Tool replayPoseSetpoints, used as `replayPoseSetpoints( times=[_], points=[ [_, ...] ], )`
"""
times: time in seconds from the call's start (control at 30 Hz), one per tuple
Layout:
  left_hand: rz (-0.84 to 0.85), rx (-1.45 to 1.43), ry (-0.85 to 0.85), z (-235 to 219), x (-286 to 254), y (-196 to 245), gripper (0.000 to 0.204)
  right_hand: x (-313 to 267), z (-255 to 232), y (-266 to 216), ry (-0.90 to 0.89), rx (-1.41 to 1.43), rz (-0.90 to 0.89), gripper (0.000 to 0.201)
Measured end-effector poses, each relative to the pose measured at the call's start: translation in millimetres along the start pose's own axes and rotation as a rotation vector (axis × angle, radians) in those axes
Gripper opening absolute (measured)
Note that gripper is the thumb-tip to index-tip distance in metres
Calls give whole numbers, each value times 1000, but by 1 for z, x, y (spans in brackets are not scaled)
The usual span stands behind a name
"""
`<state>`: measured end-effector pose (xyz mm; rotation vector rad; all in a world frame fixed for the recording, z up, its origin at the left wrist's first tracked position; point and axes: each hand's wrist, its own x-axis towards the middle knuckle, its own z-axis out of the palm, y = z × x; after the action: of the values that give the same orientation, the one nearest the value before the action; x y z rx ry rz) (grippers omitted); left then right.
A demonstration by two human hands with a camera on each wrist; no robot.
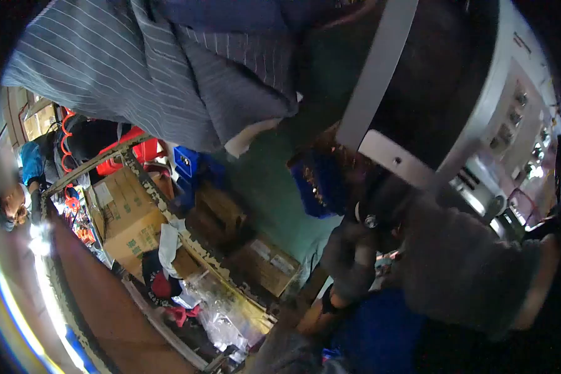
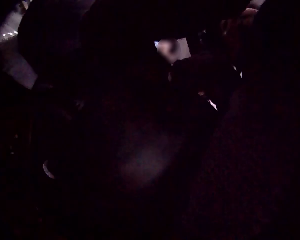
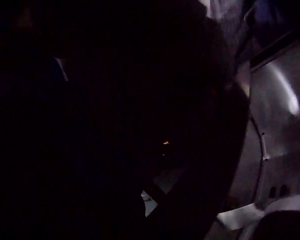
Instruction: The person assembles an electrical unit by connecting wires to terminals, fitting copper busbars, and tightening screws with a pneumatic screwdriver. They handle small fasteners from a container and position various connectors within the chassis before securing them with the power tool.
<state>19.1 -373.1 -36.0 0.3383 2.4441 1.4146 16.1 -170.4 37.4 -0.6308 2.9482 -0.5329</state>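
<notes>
In the head view my left hand, in a grey glove with a dark band at the wrist, has its fingers bent beside a dark rounded part with a small shiny spot. My right hand, also grey-gloved, comes in from the right. Its fingertips are lost in shadow behind that part, and I cannot tell what they hold. Just above both hands runs a pale metal bracket with a hole, on a machine with a curved light frame. Both wrist views are almost black; in the right one a grey metal panel shows.
A blue bin with small coppery pieces stands beyond my hands. Striped cloth hangs across the top. Leftward are cardboard boxes, a chipped metal frame, clear plastic bags and another person.
</notes>
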Motion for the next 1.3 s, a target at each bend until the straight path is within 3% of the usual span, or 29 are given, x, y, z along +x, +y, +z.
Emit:
replayPoseSetpoints(
  times=[0.17, 0.33, 0.47, 0.5, 0.57, 0.63, 0.7, 0.73, 0.8, 0.83, 0.87, 0.9, 0.97, 1.0, 1.07, 1.2, 1.3],
  points=[
    [1, 103, -29, -3, -2, 1, 14, -13, -27, 1, 7, -95, -18, 23],
    [-25, 31, -52, 2, -2, 11, 15, -59, -84, 15, 30, -178, 47, 23],
    [-59, -82, -35, 1, -4, 45, 16, -138, -111, 52, 280, -335, 227, 30],
    [-96, -164, -27, -1, -4, 57, 17, -152, -128, 55, 300, -219, 433, 27],
    [-208, -356, 0, -9, -9, 89, 22, -183, -129, 72, 523, -96, 585, 22],
    [-36, -386, 27, -15, -16, 125, 20, -212, -129, 69, 512, 131, 743, 22],
    [68, -431, 14, -35, -31, 161, 17, -226, -125, 34, 480, 327, 608, 24],
    [141, -498, 8, -44, -41, 171, 18, -227, -129, 8, 489, 287, 518, 26],
    [635, -210, -387, -64, -53, 193, 17, -238, -146, -57, 451, 475, 556, 23],
    [647, -4, -758, -80, -65, 221, 23, -247, -148, -82, 500, 462, 483, 22],
    [827, 84, -856, -67, -88, 212, 34, -254, -144, -107, 582, 464, 457, 22],
    [876, 99, -953, -54, -115, 185, 41, -275, -142, -132, 504, 799, 623, 28],
    [832, 605, -1166, -36, -153, 151, 46, -304, -117, -166, 546, 896, 548, 37],
    [719, 849, -1299, -19, -160, 143, 48, -305, -105, -173, 539, 945, 510, 36],
    [747, 996, -1129, 14, -178, 101, 25, -263, -84, -186, 514, 1061, 406, 35],
    [885, 1177, -999, 57, -222, 53, 33, -174, -47, -251, 512, 1234, 248, 32],
    [949, 1280, -871, 77, -247, 34, 39, -151, -35, -289, 584, 1324, 165, 30]
  ],
)
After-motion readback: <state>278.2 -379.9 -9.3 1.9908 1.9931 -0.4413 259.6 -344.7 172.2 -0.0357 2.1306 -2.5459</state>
